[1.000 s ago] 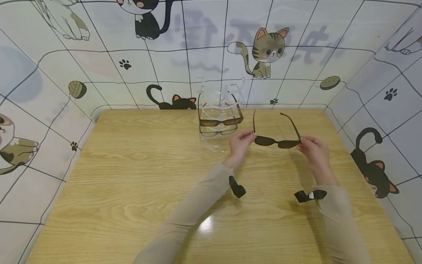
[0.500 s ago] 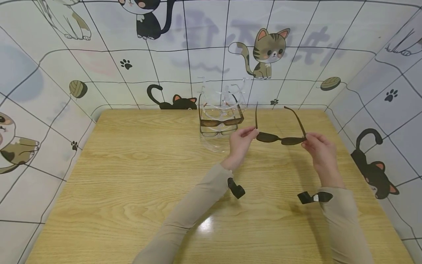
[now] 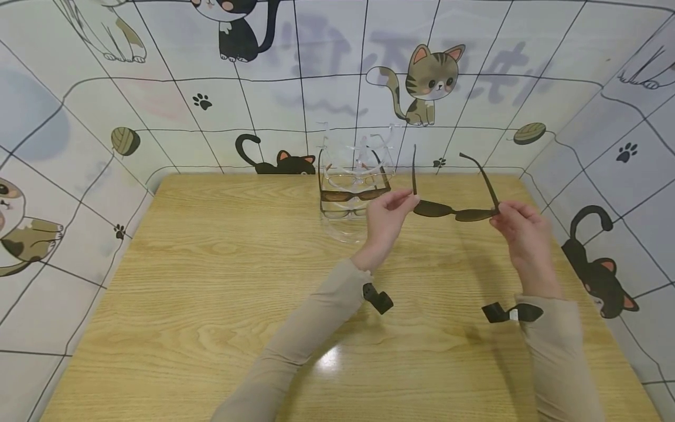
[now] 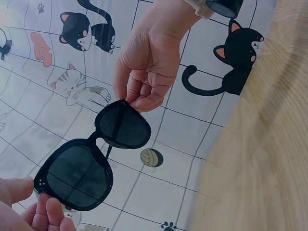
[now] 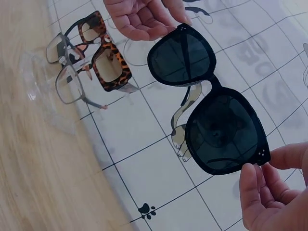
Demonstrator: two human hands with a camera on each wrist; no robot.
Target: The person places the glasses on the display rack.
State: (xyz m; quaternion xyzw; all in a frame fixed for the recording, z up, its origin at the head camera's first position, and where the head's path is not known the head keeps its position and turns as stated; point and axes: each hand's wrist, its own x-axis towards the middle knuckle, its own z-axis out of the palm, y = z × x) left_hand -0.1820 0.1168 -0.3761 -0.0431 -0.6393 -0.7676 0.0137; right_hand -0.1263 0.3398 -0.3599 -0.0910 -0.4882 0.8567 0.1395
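A pair of black sunglasses [image 3: 433, 208] with dark lenses is held up above the back right of the table, both temples unfolded and pointing away. My left hand [image 3: 389, 220] pinches the frame at its left outer corner. At the opposite corner, my right hand [image 3: 527, 243] pinches the frame between thumb and fingers. White dots show at the corner of the sunglasses [image 5: 226, 130] beside the right fingers in the right wrist view. The left wrist view shows the lenses of the sunglasses [image 4: 79, 175] from the front, a hand at each end.
Left of the hands stands a clear display rack [image 3: 343, 234] at the table's back edge. It bears tortoiseshell sunglasses [image 5: 109, 65] and thin-framed glasses [image 5: 69, 84]. A cat-patterned cloth wall [image 3: 211, 135] borders the wooden table [image 3: 211, 264] behind and at the sides.
Both hands have raised the sunglasses and shifted them slightly right. The right hand has moved farther right than the left. The glasses on the rack stay put.
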